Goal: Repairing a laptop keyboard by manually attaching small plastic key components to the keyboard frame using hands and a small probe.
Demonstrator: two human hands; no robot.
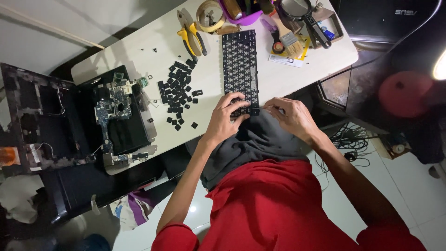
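Note:
A black laptop keyboard (239,60) with many keycaps off lies lengthwise on the white table (288,76). My left hand (225,116) rests on its near end, fingers curled over the last keys and gripping that edge. My right hand (292,116) sits just right of the same end, fingertips pinched at the keyboard's near right corner; what they hold is too small to tell. A heap of loose black keycaps (179,90) lies left of the keyboard.
A dismantled laptop with a bare blue circuit board (114,104) sits at the table's left. Yellow-handled pliers (191,39), a tape roll (210,16), a purple bowl (244,18), a brush (288,39) and a magnifier (297,9) lie at the far edge. Cables (348,139) trail on the floor at right.

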